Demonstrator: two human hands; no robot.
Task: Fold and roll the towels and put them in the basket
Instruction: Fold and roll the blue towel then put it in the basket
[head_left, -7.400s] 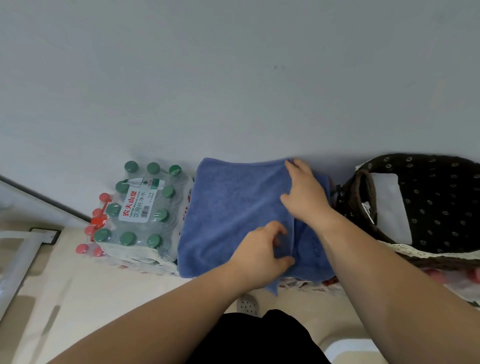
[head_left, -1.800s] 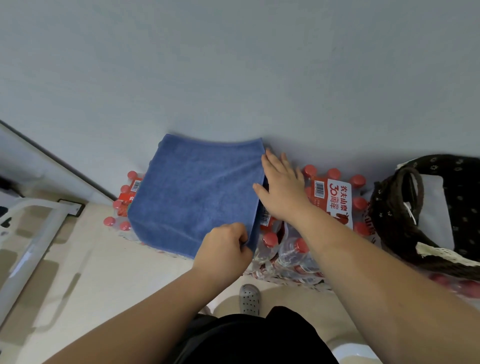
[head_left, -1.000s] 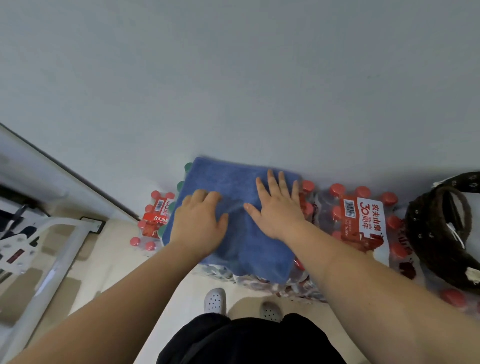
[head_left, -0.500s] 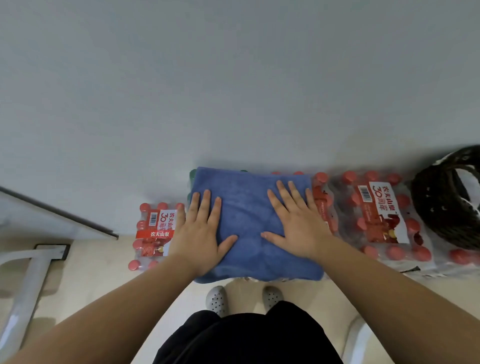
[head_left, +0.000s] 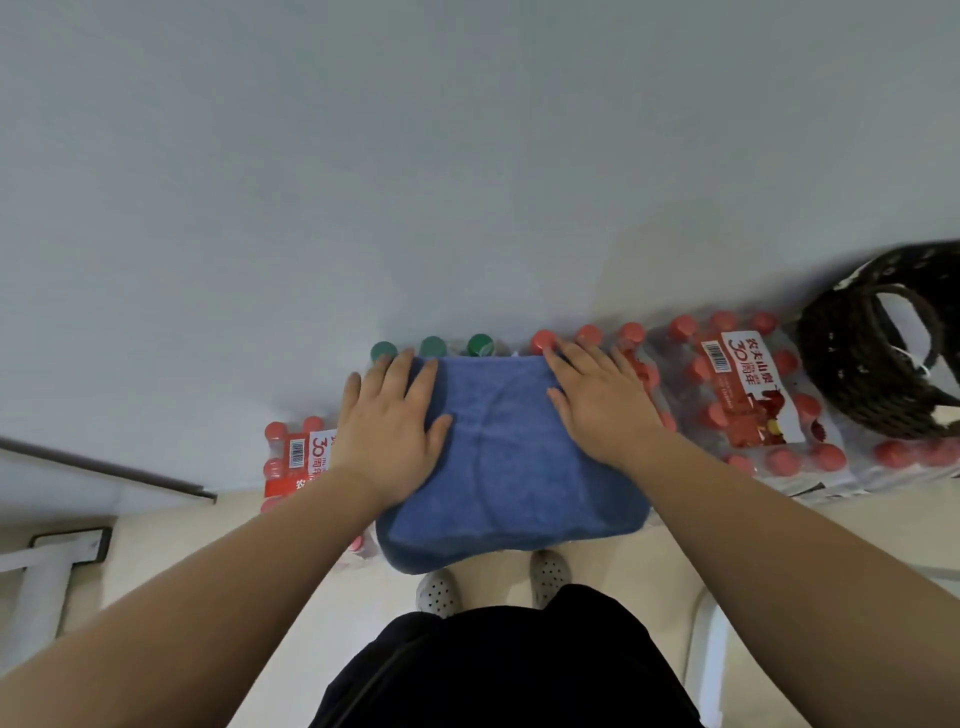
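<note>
A folded blue towel (head_left: 509, 467) lies flat on top of packs of bottled water against the wall. My left hand (head_left: 389, 426) presses on its left part with straight, spread fingers. My right hand (head_left: 597, 410) presses flat on its right part, fingertips at the far edge. A shallow crease runs down the towel between my hands. The dark woven basket (head_left: 852, 374) with a handle and a dotted lining stands at the far right on other bottle packs, well apart from both hands.
Red-capped bottle packs (head_left: 748, 395) run along the wall to the right, another red pack (head_left: 296, 457) sits lower left, green caps (head_left: 431, 345) show behind the towel. A white frame (head_left: 41, 577) stands at the left. My feet (head_left: 493, 582) are below the towel.
Since half a second ago both hands have slid outward and toward the far edge of the towel, smoothing it. Earlier the towel was folded over and laid flat.
</note>
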